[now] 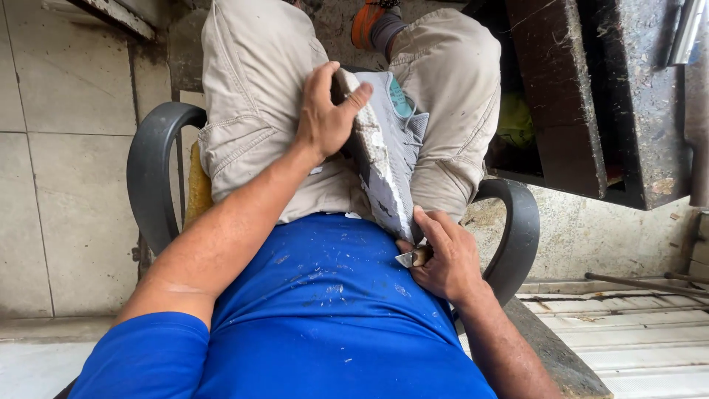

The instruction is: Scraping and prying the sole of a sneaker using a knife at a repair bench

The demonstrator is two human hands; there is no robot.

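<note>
Head view: grey fabric sneaker with rough white sole [384,148] wedged between thighs — light, flexible. Left hand [325,114] wrapped round far sole end; right hand [443,258] closed on small metal-bladed knife [412,257] at near heel.

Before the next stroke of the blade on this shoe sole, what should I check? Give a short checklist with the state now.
1. Left hand grips the toe end of the grey shoe: ok.
2. Shoe braced between the thighs: ok.
3. Right hand closed on the small blade: ok.
4. Blade at the heel end of the white sole: ok.
5. Blade points away from the body: cannot tell.
6. Left fingers out of the blade's path: ok, they are at the far end.
</note>
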